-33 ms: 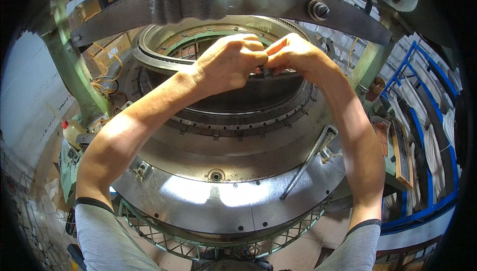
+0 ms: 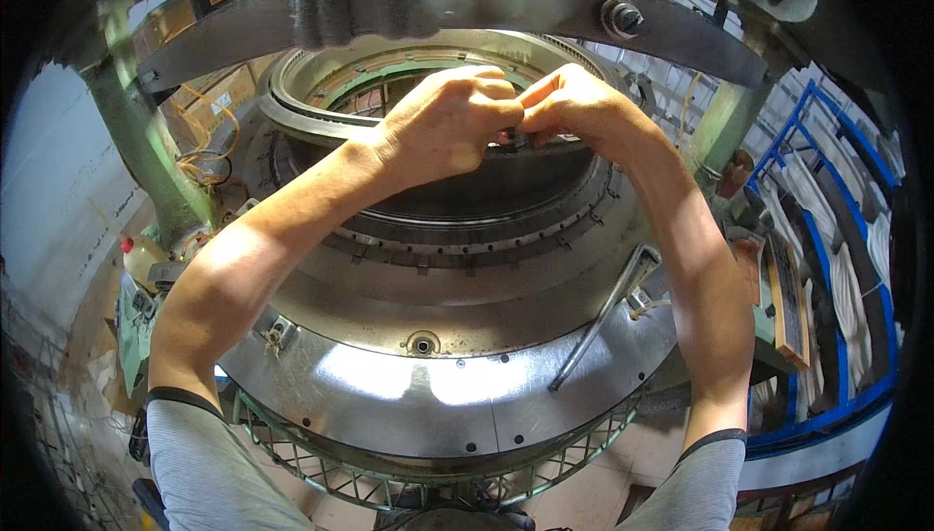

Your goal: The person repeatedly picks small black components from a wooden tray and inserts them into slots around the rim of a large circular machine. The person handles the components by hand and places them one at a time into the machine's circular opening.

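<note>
Over the near rim of a large round metal cylinder (image 2: 448,185), my two hands meet with their fingertips close together. My left hand (image 2: 452,122) is closed, its fingers curled inward. My right hand (image 2: 576,110) is closed too, thumb and fingers pinched beside the left fingertips. Just under the fingers shows a small dark piece (image 2: 516,140); its kind is too hidden to tell. The metal ring (image 2: 321,128) on top of the cylinder runs behind both hands. This cylinder stands in the middle of a large circular machine.
On the machine's shiny ring plate (image 2: 389,404) lies a long bent metal wrench (image 2: 595,329), left of my right forearm. A thick steel crossbeam (image 2: 545,10) spans above my hands. Green posts (image 2: 156,132) stand at both sides. At right is a blue rack (image 2: 827,268) with pale cloth.
</note>
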Demonstrator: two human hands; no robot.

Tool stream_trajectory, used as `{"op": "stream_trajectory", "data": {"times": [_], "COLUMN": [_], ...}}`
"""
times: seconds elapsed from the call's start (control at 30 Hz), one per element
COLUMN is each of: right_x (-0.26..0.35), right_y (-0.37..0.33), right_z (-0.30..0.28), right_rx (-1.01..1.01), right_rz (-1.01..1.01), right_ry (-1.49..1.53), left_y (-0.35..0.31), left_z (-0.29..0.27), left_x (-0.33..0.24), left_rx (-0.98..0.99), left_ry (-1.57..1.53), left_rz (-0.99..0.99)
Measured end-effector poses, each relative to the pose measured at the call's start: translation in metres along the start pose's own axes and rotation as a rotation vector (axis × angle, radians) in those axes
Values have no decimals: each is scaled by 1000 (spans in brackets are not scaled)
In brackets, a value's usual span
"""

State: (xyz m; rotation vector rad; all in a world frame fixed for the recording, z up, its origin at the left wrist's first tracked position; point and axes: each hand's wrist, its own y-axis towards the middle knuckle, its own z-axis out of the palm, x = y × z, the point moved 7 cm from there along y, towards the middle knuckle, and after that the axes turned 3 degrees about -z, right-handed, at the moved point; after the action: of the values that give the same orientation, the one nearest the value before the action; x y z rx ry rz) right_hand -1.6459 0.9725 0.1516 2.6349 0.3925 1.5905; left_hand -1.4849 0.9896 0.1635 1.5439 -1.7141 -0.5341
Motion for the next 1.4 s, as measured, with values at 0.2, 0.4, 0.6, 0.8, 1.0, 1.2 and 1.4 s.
{"op": "stream_trajectory", "data": {"times": [0.2, 0.4, 0.6, 0.8, 1.0, 1.2, 1.4], "right_x": [-3, -7, -6, -6, -12, -16, -12], "right_y": [3, 4, 3, -1, -3, -3, 3], "right_z": [-2, -4, -4, -8, -14, -18, -21], "right_rx": [4, -22, -26, -17, -57, -24, 46], "right_rz": [14, 21, 38, 27, 14, -2, -36], "right_ry": [-44, 4, -46, -33, -14, 7, -109], "left_y": [0, 4, 6, 10, 15, 18, 18], "left_z": [7, 1, 7, 7, 16, 20, 17], "left_x": [5, 0, 2, -2, -2, -2, -1], "left_rx": [107, 6, 89, 20, 19, 31, 9], "left_ry": [-9, -70, -13, -77, -14, -12, -30], "left_rz": [-87, -41, -81, -43, -49, -49, -81]}}
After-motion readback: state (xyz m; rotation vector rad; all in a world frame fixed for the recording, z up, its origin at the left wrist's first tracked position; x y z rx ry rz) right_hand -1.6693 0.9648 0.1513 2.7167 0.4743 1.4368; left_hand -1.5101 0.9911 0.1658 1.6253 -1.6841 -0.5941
